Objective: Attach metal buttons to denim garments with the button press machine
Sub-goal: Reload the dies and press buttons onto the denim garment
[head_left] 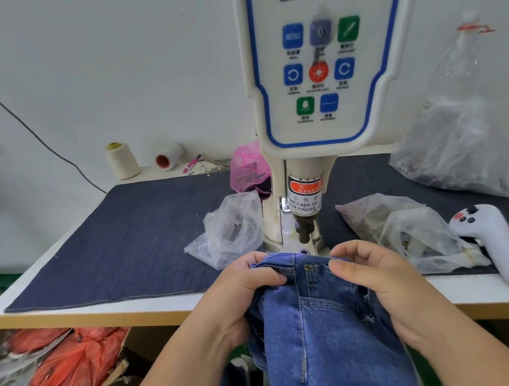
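A blue denim garment (322, 323) hangs from the table's front edge, its top edge held up just below the press. My left hand (247, 286) pinches the garment's upper left edge, and my right hand (376, 274) grips the upper right edge. A small metal rivet (307, 268) shows on the denim between my hands. The white button press machine (320, 76) stands right behind, its dark punch (305, 230) above the lower die (304, 252), which sits just beyond the denim edge.
Dark denim cloth (124, 241) covers the white table. Clear plastic bags (229, 233) lie left and right of the machine, a pink bag (248, 169) behind. A white handheld controller (497, 242) lies at right. Thread cones (121, 160) stand at back. A box of orange bags (66, 368) sits below left.
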### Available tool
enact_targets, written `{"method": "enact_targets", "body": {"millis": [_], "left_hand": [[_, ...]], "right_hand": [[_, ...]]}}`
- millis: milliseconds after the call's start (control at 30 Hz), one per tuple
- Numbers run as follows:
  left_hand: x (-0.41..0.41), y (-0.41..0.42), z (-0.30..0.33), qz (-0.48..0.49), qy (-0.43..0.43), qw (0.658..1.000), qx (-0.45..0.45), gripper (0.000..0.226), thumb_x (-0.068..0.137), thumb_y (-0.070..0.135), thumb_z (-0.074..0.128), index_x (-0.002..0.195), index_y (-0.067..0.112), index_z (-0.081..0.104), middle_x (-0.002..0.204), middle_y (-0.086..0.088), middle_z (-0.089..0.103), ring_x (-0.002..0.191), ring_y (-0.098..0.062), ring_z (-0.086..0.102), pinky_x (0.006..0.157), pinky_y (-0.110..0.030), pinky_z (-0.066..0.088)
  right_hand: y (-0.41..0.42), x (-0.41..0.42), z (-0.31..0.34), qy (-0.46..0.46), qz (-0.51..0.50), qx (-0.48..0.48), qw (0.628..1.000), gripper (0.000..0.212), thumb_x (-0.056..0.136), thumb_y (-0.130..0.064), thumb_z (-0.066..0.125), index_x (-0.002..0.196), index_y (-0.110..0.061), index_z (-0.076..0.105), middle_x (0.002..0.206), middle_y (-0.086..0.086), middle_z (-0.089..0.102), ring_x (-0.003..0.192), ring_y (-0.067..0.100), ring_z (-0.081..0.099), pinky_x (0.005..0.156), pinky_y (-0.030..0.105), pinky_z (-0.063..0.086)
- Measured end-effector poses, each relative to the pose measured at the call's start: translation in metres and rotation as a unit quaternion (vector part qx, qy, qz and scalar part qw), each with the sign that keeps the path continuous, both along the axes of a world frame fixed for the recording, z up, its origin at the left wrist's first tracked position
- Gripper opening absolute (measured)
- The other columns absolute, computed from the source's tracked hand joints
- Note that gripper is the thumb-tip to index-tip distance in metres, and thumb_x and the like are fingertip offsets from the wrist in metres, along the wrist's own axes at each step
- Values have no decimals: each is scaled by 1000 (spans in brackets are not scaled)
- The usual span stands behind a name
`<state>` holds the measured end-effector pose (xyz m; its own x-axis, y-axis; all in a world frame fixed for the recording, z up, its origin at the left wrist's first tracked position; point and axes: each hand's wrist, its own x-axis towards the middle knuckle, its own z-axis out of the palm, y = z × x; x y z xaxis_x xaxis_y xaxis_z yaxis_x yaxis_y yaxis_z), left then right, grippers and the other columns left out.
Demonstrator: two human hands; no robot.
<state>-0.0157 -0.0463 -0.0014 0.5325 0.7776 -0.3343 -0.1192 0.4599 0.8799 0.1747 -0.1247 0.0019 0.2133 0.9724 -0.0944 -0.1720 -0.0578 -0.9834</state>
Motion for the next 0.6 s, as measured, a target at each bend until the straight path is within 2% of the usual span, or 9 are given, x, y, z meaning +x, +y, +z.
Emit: {"method": "enact_targets", "body": {"millis": [67, 133, 200, 267, 333, 433, 533, 600], "left_hand": [[-1, 2, -1, 0, -9, 1000, 14, 45, 56, -4, 65, 100, 5, 63, 87, -21, 66, 71, -29, 63, 65, -34, 53], [-2, 4, -1, 3, -19, 999, 33, 42, 56, -6, 64, 95, 8, 62, 87, -19, 65, 71, -27, 62, 66, -34, 51], [-4, 6, -1, 12, -27, 998, 55, 40, 56, -8, 63, 91, 12, 63, 85, -15, 65, 69, -25, 61, 62, -31, 51], [-5, 8, -1, 18, -37, 997, 68, 43, 56, -10, 63, 91, 15, 64, 83, -10, 66, 68, -21, 61, 60, -28, 53], [-6, 9, -1, 17, -46, 996, 73, 45, 56, -9, 65, 93, 17, 66, 85, -9, 66, 68, -20, 62, 60, -27, 54], [-7, 10, 0, 6, -61, 996, 61, 32, 62, 0, 71, 87, 20, 70, 90, -12, 67, 69, -23, 64, 60, -29, 56], [-5, 12, 0, 13, -58, 997, 58, 20, 67, 8, 81, 80, 19, 70, 91, -14, 64, 70, -21, 64, 61, -30, 55], [-3, 13, -1, 29, -48, 997, 57, 15, 67, 12, 79, 76, 20, 70, 89, -13, 65, 69, -21, 63, 62, -30, 55]], "right_hand": [[0, -2, -1, -12, -14, 25, 1000, 31, 48, -30, 82, 78, -25, 73, 79, -2, 70, 73, 11, 66, 68, 26, 51], [0, -1, -5, -46, -28, 51, 997, 40, 46, -22, 91, 81, -28, 71, 76, -11, 65, 73, 7, 62, 67, 23, 51], [0, -1, -9, -65, -46, 71, 994, 34, 54, -21, 85, 83, -30, 69, 73, -17, 60, 72, 2, 58, 64, 19, 51], [3, -2, -13, -58, -67, 86, 992, 25, 65, -18, 83, 80, -31, 69, 72, -17, 60, 72, 5, 57, 69, 26, 50], [7, -3, -17, -80, -93, 92, 988, 25, 74, -11, 81, 80, -32, 68, 71, -17, 60, 71, 6, 57, 73, 33, 48], [12, -5, -17, -99, -112, 92, 984, 26, 63, -22, 78, 83, -35, 66, 73, -16, 62, 72, 8, 61, 67, 33, 51], [16, -6, -19, -134, -124, 98, 978, 27, 59, -24, 74, 82, -36, 64, 72, -17, 61, 66, 3, 58, 64, 30, 48], [18, -6, -21, -151, -135, 100, 974, 27, 59, -24, 73, 82, -34, 64, 74, -13, 61, 68, 9, 59, 65, 34, 50]]}}
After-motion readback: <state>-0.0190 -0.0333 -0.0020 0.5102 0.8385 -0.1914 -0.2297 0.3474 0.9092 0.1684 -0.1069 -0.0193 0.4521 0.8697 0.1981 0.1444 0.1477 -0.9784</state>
